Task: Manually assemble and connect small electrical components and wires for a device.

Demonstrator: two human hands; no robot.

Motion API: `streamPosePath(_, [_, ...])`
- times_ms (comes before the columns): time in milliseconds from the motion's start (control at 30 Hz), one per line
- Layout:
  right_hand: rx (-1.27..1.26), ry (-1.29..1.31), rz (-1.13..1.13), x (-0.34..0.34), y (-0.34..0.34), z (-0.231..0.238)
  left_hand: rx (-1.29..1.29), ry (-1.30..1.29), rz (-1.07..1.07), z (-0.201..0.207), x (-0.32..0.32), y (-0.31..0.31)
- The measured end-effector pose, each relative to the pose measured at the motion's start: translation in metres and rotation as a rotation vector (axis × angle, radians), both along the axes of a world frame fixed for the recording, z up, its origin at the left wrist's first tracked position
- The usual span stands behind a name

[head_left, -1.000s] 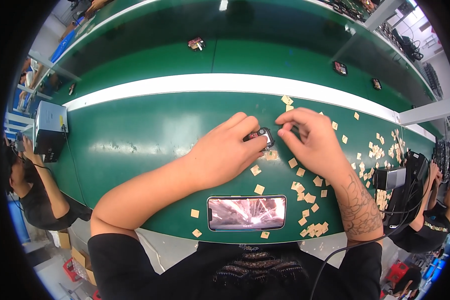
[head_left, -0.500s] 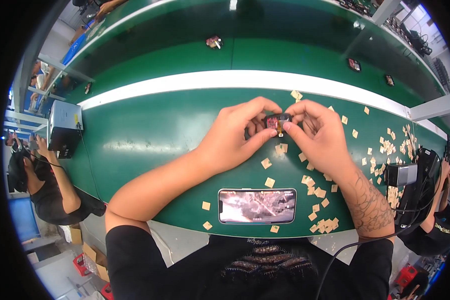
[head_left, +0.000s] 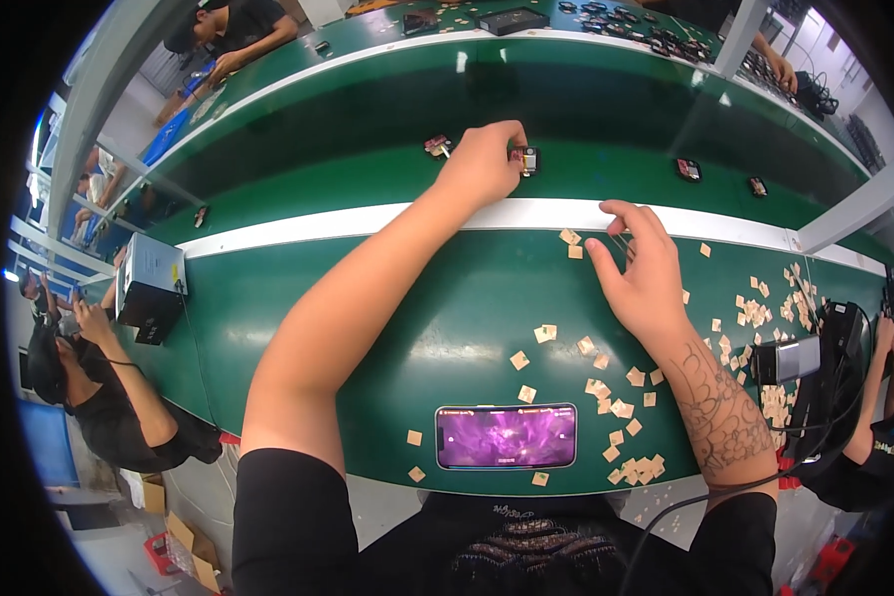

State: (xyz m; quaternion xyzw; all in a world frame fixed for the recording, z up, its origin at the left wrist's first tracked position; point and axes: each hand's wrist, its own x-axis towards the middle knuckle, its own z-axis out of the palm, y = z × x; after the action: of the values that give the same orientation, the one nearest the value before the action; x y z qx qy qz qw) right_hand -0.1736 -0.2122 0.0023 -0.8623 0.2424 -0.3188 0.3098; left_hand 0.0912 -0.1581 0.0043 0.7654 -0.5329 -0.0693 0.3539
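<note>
My left hand (head_left: 482, 167) reaches over the white ledge to the green strip behind it. Between its thumb and fingers is a small black-cased electronic device (head_left: 528, 162) with its inner parts exposed. A similar device with a reddish board (head_left: 435, 146) lies just left of that hand. My right hand (head_left: 641, 263) is above the bench near the ledge, thumb and forefinger apart. Thin dark lines show by its curled fingers, too small to make out. Small beige square stickers (head_left: 574, 252) lie left of the right hand, and more are scattered below it.
A phone (head_left: 507, 437) with a lit screen lies at the near edge of the green bench (head_left: 278, 328). Two more devices (head_left: 688, 170) sit on the back strip at right. A grey-black box (head_left: 152, 288) stands at left, another (head_left: 787, 360) at right. Co-workers sit on both sides and across.
My left hand has carried the device from between both hands forward over the ledge. My right hand has let go of it and opened. The view has tilted up, and the phone screen has changed.
</note>
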Motion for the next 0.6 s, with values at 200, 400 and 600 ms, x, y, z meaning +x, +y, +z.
streamPosePath(200, [-0.002, 0.031, 0.033, 0.004, 0.003, -0.003, 0.045, -0.322, -0.025, -0.005, 0.019, -0.005])
streamPosePath(400, [0.059, 0.008, 0.054, 0.003, -0.002, -0.003, 0.099, -0.429, 0.178, 0.005, 0.012, 0.002])
streamPosePath(600, [0.008, -0.027, 0.148, 0.009, -0.003, -0.012, 0.041, -0.426, 0.070, -0.011, 0.075, 0.054])
